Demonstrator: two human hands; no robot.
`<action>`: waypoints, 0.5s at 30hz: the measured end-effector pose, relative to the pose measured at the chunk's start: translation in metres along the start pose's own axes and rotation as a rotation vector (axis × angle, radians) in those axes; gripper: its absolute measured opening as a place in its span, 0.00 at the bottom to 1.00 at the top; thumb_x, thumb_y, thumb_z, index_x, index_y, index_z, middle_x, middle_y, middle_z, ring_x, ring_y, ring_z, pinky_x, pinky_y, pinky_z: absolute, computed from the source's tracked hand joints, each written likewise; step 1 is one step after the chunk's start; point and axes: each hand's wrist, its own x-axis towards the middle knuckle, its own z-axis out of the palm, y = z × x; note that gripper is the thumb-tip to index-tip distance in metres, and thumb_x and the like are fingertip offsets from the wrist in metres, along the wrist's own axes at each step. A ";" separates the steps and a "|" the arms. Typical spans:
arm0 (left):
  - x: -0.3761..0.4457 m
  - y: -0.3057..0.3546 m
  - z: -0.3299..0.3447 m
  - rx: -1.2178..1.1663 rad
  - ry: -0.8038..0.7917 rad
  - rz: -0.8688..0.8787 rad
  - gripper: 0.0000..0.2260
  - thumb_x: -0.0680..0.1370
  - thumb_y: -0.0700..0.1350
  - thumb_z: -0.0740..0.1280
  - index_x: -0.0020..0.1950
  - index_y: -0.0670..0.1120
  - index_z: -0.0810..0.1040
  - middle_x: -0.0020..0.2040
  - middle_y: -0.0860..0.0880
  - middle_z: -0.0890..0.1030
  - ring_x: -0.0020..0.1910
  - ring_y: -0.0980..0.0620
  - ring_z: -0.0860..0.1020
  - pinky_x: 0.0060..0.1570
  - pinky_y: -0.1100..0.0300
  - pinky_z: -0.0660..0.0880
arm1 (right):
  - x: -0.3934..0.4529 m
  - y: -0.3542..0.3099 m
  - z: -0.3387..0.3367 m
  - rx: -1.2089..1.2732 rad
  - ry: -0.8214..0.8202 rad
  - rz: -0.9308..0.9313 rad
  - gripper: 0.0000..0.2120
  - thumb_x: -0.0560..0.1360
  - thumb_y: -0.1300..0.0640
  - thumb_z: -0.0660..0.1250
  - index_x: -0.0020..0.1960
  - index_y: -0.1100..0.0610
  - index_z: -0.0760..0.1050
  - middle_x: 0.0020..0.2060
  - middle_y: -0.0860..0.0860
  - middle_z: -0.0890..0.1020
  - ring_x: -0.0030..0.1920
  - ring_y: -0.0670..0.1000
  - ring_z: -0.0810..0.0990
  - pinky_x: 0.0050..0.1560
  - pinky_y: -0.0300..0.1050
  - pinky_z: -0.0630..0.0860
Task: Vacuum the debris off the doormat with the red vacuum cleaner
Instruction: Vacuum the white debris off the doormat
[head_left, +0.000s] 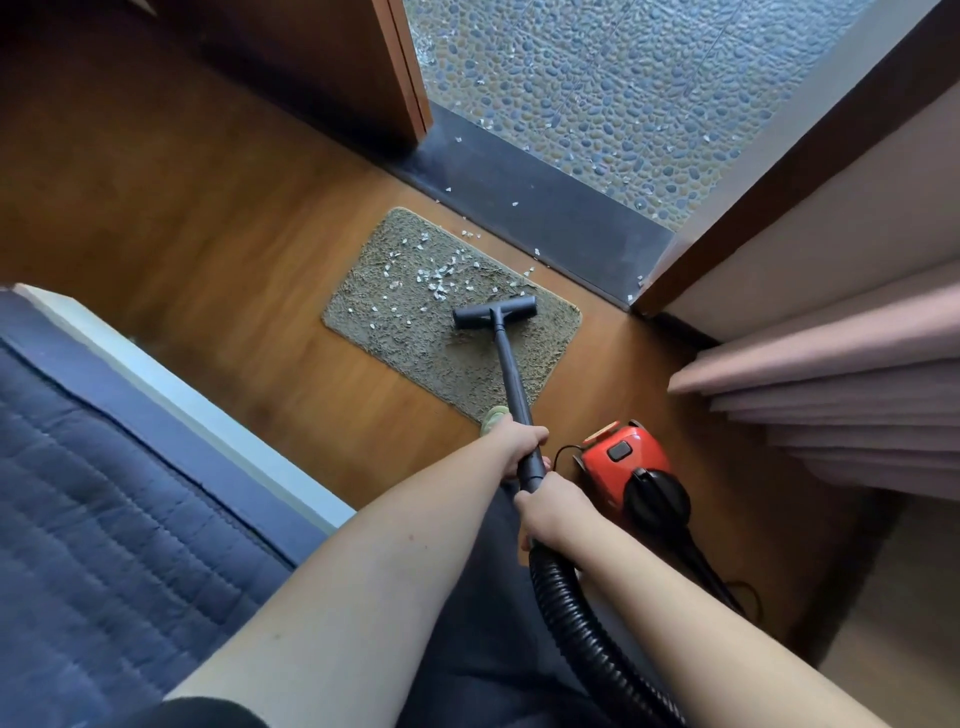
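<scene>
Risk first: too fast a push of the nozzle head (494, 312) likely to flick the white debris (436, 280) off the doormat (415, 332) toward its far edge, where stray flakes already dot the wooden floor (208, 249) and the dark threshold (545, 208). Light mat, so possibly dragged or bunched by suction near its far right corner. Corrugated hose (576, 618) looping back beside the legs, and the thin cord (563, 452) by the red vacuum cleaner (623, 462): snag or tug hazard on a long reach, probably tipping or pulling the canister.

Left hand (522, 441) wrapped round the black wand (511, 374), fingers (537, 434) curled on the tube, higher up toward the mat. Right hand (550, 512) gripping the wand's lower end just above the hose joint, close behind the left.

Nozzle head flat on the mat, right of centre, well apart from both hands at the wand's far end. Thickest debris just beyond the head, toward the far left corner; near half of the mat mostly clean. Canister on the floor just right of the hands, off the mat's near right edge.
</scene>
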 end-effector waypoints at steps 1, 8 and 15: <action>0.004 0.004 -0.002 0.005 -0.002 0.002 0.20 0.74 0.34 0.65 0.63 0.40 0.63 0.40 0.38 0.72 0.24 0.46 0.75 0.27 0.55 0.78 | 0.002 -0.004 -0.001 0.007 -0.001 -0.004 0.15 0.75 0.56 0.62 0.59 0.62 0.70 0.45 0.58 0.84 0.42 0.58 0.83 0.36 0.42 0.74; 0.026 0.052 -0.009 0.043 0.003 -0.003 0.20 0.73 0.35 0.66 0.59 0.48 0.61 0.45 0.36 0.75 0.28 0.44 0.77 0.35 0.48 0.81 | 0.025 -0.042 -0.030 0.073 0.006 0.048 0.15 0.77 0.56 0.59 0.61 0.61 0.67 0.49 0.60 0.82 0.36 0.57 0.82 0.26 0.39 0.70; 0.045 0.100 -0.016 0.064 0.007 -0.011 0.16 0.75 0.35 0.65 0.59 0.43 0.63 0.50 0.36 0.74 0.25 0.46 0.75 0.24 0.56 0.78 | 0.045 -0.084 -0.063 0.037 -0.005 0.073 0.14 0.76 0.56 0.60 0.60 0.61 0.69 0.48 0.59 0.83 0.41 0.58 0.84 0.32 0.42 0.74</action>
